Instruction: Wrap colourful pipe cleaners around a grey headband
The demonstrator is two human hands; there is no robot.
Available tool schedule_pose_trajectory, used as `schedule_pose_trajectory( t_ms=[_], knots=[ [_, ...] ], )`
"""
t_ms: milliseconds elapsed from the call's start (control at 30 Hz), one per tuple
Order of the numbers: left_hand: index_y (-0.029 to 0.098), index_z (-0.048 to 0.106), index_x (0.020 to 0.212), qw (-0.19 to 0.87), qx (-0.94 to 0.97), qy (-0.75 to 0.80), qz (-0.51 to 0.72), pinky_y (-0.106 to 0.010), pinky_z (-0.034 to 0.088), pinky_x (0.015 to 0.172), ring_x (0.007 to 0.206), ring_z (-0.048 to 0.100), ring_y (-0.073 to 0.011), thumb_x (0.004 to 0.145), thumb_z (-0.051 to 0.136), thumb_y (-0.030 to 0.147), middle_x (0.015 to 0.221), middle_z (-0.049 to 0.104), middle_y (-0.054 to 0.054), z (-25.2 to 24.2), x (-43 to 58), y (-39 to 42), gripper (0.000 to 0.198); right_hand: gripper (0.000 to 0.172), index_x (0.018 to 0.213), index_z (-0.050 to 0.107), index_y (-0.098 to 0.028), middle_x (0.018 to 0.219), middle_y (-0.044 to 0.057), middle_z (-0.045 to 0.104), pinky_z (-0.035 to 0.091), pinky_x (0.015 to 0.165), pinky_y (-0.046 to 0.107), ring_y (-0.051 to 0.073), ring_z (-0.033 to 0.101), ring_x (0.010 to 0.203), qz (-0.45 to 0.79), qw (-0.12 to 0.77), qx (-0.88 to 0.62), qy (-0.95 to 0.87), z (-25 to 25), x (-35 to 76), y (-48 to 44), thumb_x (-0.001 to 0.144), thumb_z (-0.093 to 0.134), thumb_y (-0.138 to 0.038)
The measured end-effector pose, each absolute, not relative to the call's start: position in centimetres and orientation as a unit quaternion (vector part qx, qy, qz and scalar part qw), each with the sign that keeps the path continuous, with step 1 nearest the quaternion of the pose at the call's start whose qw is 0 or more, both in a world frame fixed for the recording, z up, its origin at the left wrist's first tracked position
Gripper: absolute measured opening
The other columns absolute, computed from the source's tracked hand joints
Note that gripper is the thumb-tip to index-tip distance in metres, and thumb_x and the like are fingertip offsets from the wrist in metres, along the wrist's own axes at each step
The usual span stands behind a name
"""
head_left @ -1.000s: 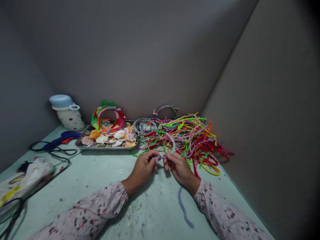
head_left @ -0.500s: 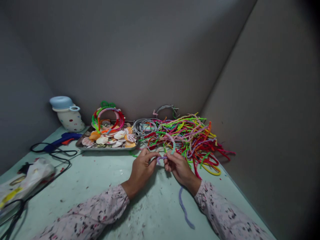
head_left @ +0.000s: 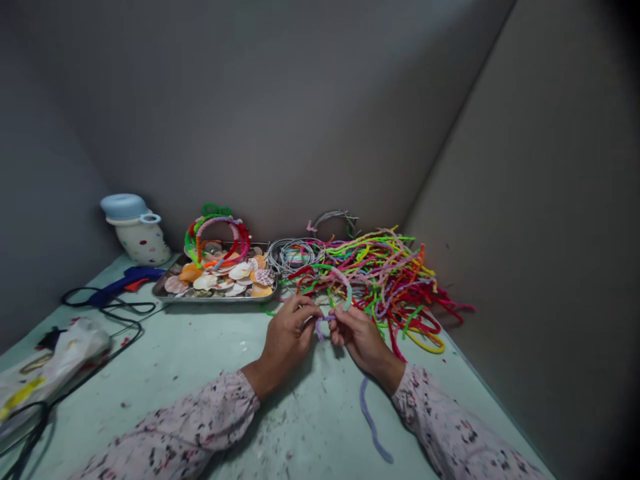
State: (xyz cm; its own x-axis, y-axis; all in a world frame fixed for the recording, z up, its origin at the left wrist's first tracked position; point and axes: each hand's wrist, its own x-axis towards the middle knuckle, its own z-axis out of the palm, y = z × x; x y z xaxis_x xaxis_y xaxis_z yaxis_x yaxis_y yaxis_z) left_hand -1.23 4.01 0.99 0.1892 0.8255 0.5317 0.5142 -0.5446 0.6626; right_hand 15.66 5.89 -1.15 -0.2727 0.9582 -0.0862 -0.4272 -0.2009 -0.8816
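Observation:
My left hand (head_left: 289, 331) and my right hand (head_left: 359, 337) meet at the middle of the pale green table (head_left: 210, 373). Both pinch a lilac pipe cleaner (head_left: 371, 421) whose short stretch shows between the fingertips, while its long tail trails back under my right wrist. A curved pale headband (head_left: 344, 287) arches up from my right hand's fingers. Just beyond the hands lies a big heap of coloured pipe cleaners (head_left: 385, 277).
A metal tray (head_left: 167, 295) of seashells with wrapped headbands (head_left: 217, 233) sits behind left, next to coils of bare wire headbands (head_left: 293, 252). A blue glue gun (head_left: 127, 279) with black cord, a white dotted jug (head_left: 137, 230) and a plastic bag (head_left: 50, 363) are on the left. Grey walls enclose the corner.
The hands stay together at the same spot; the fingers have shifted slightly on the lilac pipe cleaner. The view has drifted a little.

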Motion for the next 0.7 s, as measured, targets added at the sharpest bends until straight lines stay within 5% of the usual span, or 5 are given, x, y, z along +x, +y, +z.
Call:
schedule_pose_trajectory(
  t_ms=[200, 700],
  knots=[
    [0.019, 0.064, 0.089, 0.230, 0.751, 0.430, 0.446, -0.024, 0.042, 0.073, 0.080, 0.058, -0.0138, 0.083, 0.047, 0.005, 0.084, 0.062, -0.002, 0.95, -1.20, 4.08, 0.023, 0.025, 0.078, 0.060, -0.014, 0.061, -0.001, 0.063, 0.037, 0.038, 0.014, 0.006, 0.056, 0.044, 0.700, 0.495, -0.335, -0.391, -1.11, 15.69, 5.90, 0.078, 0.070, -0.038],
    [0.018, 0.064, 0.088, 0.257, 0.724, 0.426, 0.478, -0.025, 0.042, 0.073, 0.080, 0.056, -0.0141, 0.084, 0.052, 0.010, 0.084, 0.063, -0.002, 0.94, -1.33, 4.04, 0.016, 0.023, 0.085, 0.064, -0.015, 0.068, 0.001, 0.065, 0.041, 0.041, 0.014, 0.007, 0.059, 0.048, 0.704, 0.502, -0.313, -0.394, -1.02, 15.90, 5.94, 0.080, 0.068, -0.037]
  ],
)
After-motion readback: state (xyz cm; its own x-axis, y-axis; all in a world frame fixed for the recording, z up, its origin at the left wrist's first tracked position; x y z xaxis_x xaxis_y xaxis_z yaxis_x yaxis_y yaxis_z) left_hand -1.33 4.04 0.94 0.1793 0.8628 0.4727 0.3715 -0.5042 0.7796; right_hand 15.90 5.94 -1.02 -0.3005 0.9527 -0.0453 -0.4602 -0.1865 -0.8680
